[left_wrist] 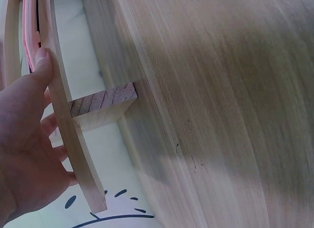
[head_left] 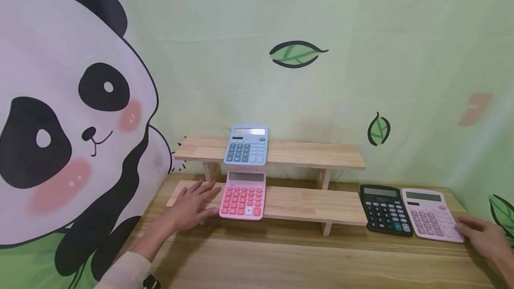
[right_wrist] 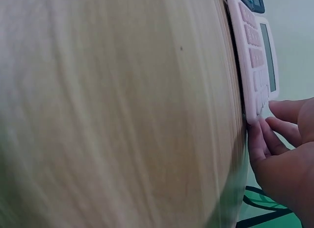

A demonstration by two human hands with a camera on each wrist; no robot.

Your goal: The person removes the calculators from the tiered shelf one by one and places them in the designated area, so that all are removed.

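On the lower wooden shelf (head_left: 301, 202) a pink calculator (head_left: 242, 195) leans upright-tilted, with a blue calculator (head_left: 246, 145) above it on the upper shelf (head_left: 313, 154). My left hand (head_left: 192, 206) lies spread over the lower shelf's left end, its thumb touching the pink calculator's left edge. In the left wrist view that thumb (left_wrist: 43, 66) is at the shelf's front edge. A pale pink calculator (head_left: 433, 214) stands at the right beside a black calculator (head_left: 386, 211). Fingertips of my right hand (head_left: 483, 237) touch the pale pink one's lower right edge, also seen in the right wrist view.
A wooden tabletop (head_left: 281, 262) carries the two-step stand. The black calculator's left edge is close to the lower shelf's right end. Behind is a green backdrop (head_left: 225, 57) with a painted panda (head_left: 76, 88) and leaves.
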